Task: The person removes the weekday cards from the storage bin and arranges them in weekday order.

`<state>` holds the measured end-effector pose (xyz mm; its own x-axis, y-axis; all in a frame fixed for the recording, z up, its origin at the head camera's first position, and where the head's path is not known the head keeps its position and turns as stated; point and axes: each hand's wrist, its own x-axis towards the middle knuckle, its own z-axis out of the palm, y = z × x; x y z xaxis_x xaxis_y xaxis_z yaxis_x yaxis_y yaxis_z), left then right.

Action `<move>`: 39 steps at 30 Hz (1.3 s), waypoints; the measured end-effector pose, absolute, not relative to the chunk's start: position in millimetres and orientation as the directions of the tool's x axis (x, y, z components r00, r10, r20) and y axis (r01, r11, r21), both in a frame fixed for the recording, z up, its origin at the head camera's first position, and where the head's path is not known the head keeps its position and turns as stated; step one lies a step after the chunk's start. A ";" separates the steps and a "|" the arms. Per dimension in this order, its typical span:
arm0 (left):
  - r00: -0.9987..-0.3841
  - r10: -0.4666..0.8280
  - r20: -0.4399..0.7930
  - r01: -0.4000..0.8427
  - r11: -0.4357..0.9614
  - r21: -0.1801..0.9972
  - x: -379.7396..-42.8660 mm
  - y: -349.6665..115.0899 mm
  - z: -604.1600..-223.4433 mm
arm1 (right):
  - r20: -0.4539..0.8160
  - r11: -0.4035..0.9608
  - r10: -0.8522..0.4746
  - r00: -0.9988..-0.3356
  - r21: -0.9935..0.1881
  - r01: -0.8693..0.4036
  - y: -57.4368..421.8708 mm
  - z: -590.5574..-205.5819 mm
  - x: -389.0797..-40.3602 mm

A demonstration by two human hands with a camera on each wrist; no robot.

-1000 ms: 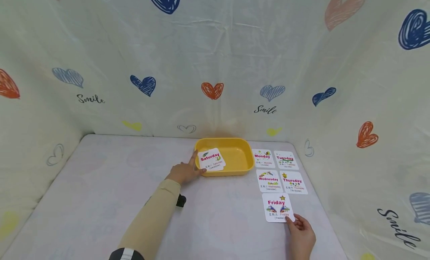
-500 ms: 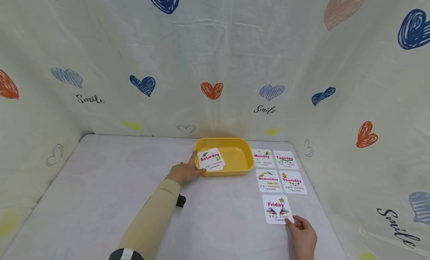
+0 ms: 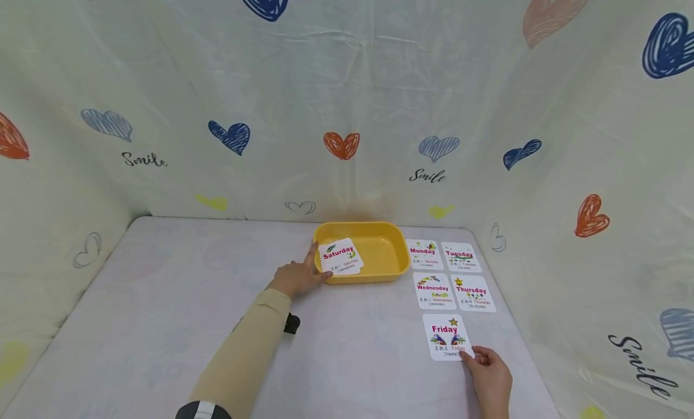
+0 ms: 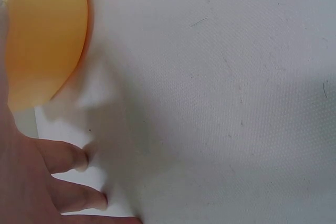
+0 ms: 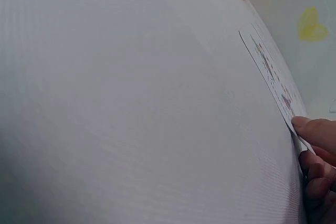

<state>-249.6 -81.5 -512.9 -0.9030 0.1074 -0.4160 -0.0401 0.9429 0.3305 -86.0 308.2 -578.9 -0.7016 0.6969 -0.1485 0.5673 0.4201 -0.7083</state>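
Observation:
In the head view, my left hand [image 3: 295, 279] rests against the left end of a yellow plastic tray [image 3: 385, 276], index finger and thumb spread around its front-left corner. The left wrist view shows several fingers [image 4: 79, 198] stretched out beside the tray [image 4: 50, 35]. Inside the tray's left part lies a "Saturday" card [image 3: 340, 256], with the edge of another card showing beneath it. My right hand [image 3: 490, 380] pinches the lower right corner of the white "Friday" card [image 3: 447, 336], thumb on top. In the right wrist view, that card [image 5: 270, 74] lies almost flat along the table.
Above the Friday card are the "Wednesday" card [image 3: 434, 291] and "Thursday" card [image 3: 473, 294], with the "Monday" card [image 3: 425, 254] and "Tuesday" card [image 3: 461, 257] behind them. The white table [image 3: 162, 322] ends at a heart-printed curtain [image 3: 303, 106]. A black device [image 3: 291, 324] sits at my left wrist.
My right hand has drawn the Friday card slightly toward me, leaving a small gap below the Wednesday card; in the last half second it hardly moves. The left hand stays at the tray.

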 end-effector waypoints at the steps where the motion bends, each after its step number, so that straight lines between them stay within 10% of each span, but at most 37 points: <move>1: -0.903 0.108 -0.415 -0.039 0.944 0.329 -249.7 -81.5 -512.8 | -0.151 0.423 0.695 -0.703 -0.704 0.571 308.4 -578.0 -86.5; 39: -0.898 0.128 -0.421 -0.038 0.931 0.364 -252.7 -84.2 -518.4 | -0.066 0.462 0.663 -0.746 -0.749 0.476 288.9 -569.6 -92.6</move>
<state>-252.7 -84.2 -518.4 -0.8979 0.1283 -0.4211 -0.0377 0.9306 0.3640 -92.6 288.9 -569.6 -0.7461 0.6626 -0.0657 0.4760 0.4617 -0.7485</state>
